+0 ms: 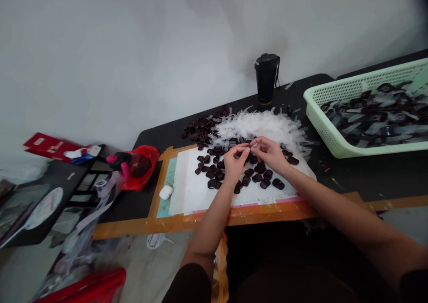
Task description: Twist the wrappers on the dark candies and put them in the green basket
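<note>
Above a white work sheet (187,182), my left hand (236,161) and my right hand (270,153) meet with fingertips pinched. Between them is a small dark piece (249,145), mostly covered by the fingers, so its exact kind is unclear. Many loose glossy dark rounded pieces (278,184) lie on the sheet under and around both hands. Just beyond the fingers spreads a heap of whitish translucent strips (261,124). A pile of smaller dark reddish pieces (202,128) sits to the left of that heap.
A pale green basket (321,129) at the right holds dark pieces with translucent strips. Against the wall stands a black tumbler (266,80). A white rounded case (166,192) lies on the sheet's left side. Further left are a red bag (150,156) and a red box (50,147).
</note>
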Demonstrator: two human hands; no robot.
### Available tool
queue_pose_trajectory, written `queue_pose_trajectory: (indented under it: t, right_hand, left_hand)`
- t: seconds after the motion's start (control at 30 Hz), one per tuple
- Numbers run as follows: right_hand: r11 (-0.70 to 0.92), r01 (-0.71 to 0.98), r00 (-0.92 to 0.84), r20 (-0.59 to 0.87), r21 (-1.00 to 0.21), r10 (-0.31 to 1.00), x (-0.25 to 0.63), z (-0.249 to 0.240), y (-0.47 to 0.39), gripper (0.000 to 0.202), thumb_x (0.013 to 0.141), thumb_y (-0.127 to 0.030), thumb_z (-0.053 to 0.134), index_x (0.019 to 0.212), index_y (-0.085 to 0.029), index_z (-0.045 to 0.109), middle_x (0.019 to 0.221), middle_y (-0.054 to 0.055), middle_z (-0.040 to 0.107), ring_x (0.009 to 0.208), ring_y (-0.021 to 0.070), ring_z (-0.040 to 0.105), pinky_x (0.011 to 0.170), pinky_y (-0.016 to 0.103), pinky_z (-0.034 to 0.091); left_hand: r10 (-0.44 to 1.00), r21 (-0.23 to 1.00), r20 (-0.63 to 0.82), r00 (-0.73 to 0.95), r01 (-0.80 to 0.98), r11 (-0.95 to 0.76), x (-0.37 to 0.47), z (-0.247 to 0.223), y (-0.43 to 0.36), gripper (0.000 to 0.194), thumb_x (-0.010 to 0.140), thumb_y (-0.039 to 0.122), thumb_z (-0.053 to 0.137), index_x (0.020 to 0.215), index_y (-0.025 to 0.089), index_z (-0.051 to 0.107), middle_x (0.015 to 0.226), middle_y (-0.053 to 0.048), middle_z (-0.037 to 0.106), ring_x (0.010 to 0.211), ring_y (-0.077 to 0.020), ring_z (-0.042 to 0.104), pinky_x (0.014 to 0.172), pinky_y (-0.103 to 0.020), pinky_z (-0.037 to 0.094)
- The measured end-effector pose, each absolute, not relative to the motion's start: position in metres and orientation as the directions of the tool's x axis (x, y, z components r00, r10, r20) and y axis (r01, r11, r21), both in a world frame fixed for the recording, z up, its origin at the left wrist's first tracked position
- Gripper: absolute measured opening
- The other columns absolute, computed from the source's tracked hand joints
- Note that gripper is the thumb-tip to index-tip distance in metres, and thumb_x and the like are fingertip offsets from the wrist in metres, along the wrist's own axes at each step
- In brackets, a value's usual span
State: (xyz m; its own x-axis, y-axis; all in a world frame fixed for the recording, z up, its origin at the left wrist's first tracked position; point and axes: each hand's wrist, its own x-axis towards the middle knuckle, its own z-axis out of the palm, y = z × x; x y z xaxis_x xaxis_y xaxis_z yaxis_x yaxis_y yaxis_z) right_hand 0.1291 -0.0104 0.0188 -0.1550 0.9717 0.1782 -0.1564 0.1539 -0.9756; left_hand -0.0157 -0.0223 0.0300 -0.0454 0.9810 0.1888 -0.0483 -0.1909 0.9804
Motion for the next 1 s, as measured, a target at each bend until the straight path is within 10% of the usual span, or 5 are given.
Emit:
queue_pose_trajectory:
  t: [0.33, 0.6, 0.73, 1.0]
  right_hand:
    - [0.424, 0.163, -0.295, 0.366, -0.891, 0.883, 0.139, 0.024, -0.009, 0.025, 0.083, -0.035, 0.059, 0.103, -0.021, 0.065, 0.069, 0.001, 0.052, 0.060, 0.0133, 0.048, 0.056, 0.027, 0.037]
    - [0.569, 0.572, -0.268, 0.521, -0.591, 0.810, 0.147, 0.021, -0.009, 0.023, 0.080, -0.041, 0.061, 0.088, -0.021, 0.068, 0.073, 0.005, 0.060, 0.067, 0.0166, 0.054, 0.060, 0.027, 0.037]
    - [0.577, 0.564, -0.300, 0.505, -0.591, 0.810, 0.145, 0.020, -0.011, 0.021, 0.081, -0.041, 0.061, 0.082, -0.020, 0.066, 0.071, 0.004, 0.062, 0.063, 0.0148, 0.055, 0.058, 0.026, 0.035]
    - [0.410, 0.278, -0.161, 0.378, -0.869, 0.912, 0.151, 0.038, -0.010, 0.028, 0.070, -0.046, 0.070, 0.066, -0.020, 0.063, 0.052, -0.001, 0.050, 0.048, 0.0101, 0.039, 0.051, 0.026, 0.029]
  left_hand:
    - [0.937, 0.921, 0.343, -0.060, 0.219, -0.323, -0.019, 0.033, -0.025, 0.009, 0.073, 0.017, 0.065, 0.065, 0.021, 0.067, 0.099, -0.006, 0.061, 0.102, -0.0202, 0.056, 0.101, -0.034, 0.037]
    - [0.972, 0.985, 0.166, -0.165, -0.026, -0.173, -0.023, 0.028, -0.014, 0.023, 0.075, 0.038, 0.068, 0.069, 0.017, 0.063, 0.090, -0.004, 0.061, 0.086, -0.0145, 0.055, 0.081, -0.024, 0.043]
    - [0.997, 0.999, 0.004, 0.078, -0.032, -0.001, -0.020, 0.023, -0.014, 0.042, 0.079, 0.057, 0.059, 0.065, 0.017, 0.058, 0.059, 0.001, 0.050, 0.059, -0.0104, 0.044, 0.060, -0.023, 0.037]
    - [0.979, 0.977, 0.195, 0.060, 0.079, -0.199, -0.028, 0.023, -0.008, 0.042, 0.084, 0.053, 0.053, 0.061, 0.017, 0.057, 0.060, 0.002, 0.051, 0.060, -0.0103, 0.045, 0.060, -0.023, 0.036]
